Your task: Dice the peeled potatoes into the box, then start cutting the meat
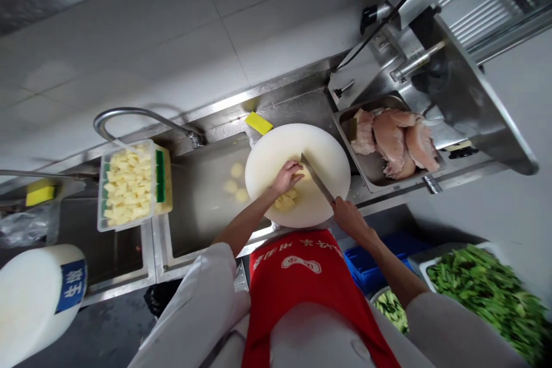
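My right hand (348, 217) grips the handle of a kitchen knife (318, 179), its blade angled up and left over a round white cutting board (276, 146). On the board my left hand (286, 177) has its fingers curled on a peeled potato (306, 173) beside the blade, partly hidden by fingers and knife. Cut potato pieces (285, 201) lie just below that hand. Several whole peeled potatoes (237, 170) sit in the water of the sink (194, 190) to the left.
A clear tub of potato chunks (129, 187) stands left, under a curved faucet (142, 111). A yellow sponge (259, 123) lies behind the board. Right of it is a metal tray (366, 178) of raw meat (390, 138), beside a metal machine (466, 86). Green vegetables (487, 293) fill a lower-right container.
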Action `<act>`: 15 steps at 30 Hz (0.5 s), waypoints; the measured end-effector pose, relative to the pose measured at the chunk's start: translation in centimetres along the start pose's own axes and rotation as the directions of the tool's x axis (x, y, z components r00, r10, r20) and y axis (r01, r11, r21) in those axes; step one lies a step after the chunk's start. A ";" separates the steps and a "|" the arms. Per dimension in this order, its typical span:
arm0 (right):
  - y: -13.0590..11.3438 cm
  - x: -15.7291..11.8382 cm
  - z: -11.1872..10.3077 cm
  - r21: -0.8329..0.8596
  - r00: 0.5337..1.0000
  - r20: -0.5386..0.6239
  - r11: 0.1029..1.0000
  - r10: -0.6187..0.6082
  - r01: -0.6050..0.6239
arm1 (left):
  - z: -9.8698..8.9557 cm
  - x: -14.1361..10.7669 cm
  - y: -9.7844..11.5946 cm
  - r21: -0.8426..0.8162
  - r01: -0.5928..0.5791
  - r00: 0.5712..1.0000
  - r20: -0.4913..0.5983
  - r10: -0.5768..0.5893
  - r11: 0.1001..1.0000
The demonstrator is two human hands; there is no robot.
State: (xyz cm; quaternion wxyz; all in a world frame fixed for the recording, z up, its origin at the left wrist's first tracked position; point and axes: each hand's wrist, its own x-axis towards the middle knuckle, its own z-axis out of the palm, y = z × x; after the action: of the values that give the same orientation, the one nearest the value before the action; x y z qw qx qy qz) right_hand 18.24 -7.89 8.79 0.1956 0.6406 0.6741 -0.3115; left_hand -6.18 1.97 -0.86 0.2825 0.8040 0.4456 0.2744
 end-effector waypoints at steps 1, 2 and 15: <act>0.1 -0.2 -0.1 -0.004 1.000 -0.019 1.000 -0.007 0.007 | -0.2 -0.1 0.1 0.002 0.004 1.000 -0.024 -0.004 1.000; 0.1 -0.5 -0.1 -0.010 0.999 -0.040 1.000 -0.011 0.011 | -0.4 -0.4 0.3 0.010 0.025 0.997 -0.071 -0.024 1.000; -0.4 -1.2 -1.3 0.056 0.997 -0.030 0.995 -0.076 0.078 | -0.5 -2.2 1.5 0.004 0.100 0.989 -0.106 -0.099 0.995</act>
State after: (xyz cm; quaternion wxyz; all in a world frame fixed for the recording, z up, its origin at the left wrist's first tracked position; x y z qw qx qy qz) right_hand 18.18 -7.89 10.56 0.1556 0.6238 0.6917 -0.3289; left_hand -6.73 -0.49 0.11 0.2680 0.7666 0.5006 0.2999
